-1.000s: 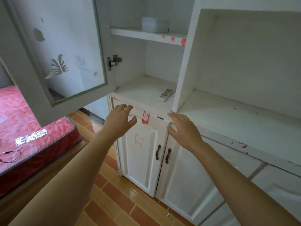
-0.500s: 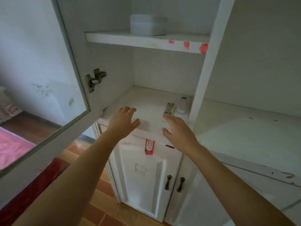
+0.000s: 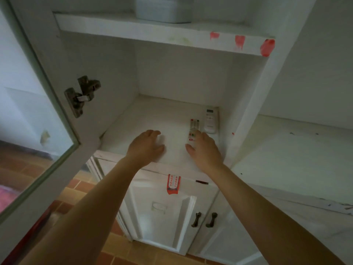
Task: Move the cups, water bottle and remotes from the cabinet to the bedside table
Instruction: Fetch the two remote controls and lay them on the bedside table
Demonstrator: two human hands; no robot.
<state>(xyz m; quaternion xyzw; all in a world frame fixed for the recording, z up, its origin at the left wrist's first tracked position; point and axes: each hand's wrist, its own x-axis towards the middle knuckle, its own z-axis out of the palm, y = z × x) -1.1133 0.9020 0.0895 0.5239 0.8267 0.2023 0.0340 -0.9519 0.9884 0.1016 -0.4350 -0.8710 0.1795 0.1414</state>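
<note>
Two remotes lie side by side at the right of the white cabinet's lower shelf. The slim grey remote has coloured buttons, and my right hand rests over its near end with fingers spread, not closed around it. To its right lies a wider white remote with a small display. My left hand hovers open over the bare shelf, left of the remotes, holding nothing. No cups or water bottle are in view.
The glass cabinet door stands open on the left. A white box sits on the upper shelf. An open compartment lies to the right, past the divider. Lower doors with dark handles are below, and a tiled floor shows beside them.
Both hands have moved forward from the cabinet's front edge into the lower shelf. My right hand now lies on the slim remote. The view has come closer to the cabinet.
</note>
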